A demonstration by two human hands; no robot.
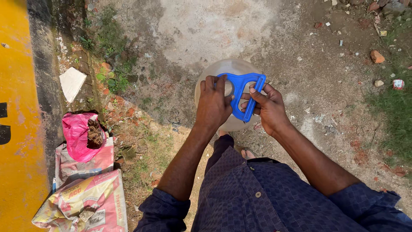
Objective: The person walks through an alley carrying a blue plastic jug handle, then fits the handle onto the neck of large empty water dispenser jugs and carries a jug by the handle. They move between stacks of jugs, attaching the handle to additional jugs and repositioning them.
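I log a blue plastic handle (240, 92) sitting on top of a large clear water jug (214, 71), which stands on bare, patchy concrete ground (206, 25) outdoors, strewn with rubble and tufts of grass. My left hand (213, 104) rests curled over the jug's top, fingers closed on the handle's left side. My right hand (267, 105) pinches the handle's right bar between thumb and fingers. Well left of the jug: a pink plastic bag (77, 133) lying open on printed cement sacks (83, 202), a white tile (71, 82) above them, and a yellow painted wall (17, 129) beyond.
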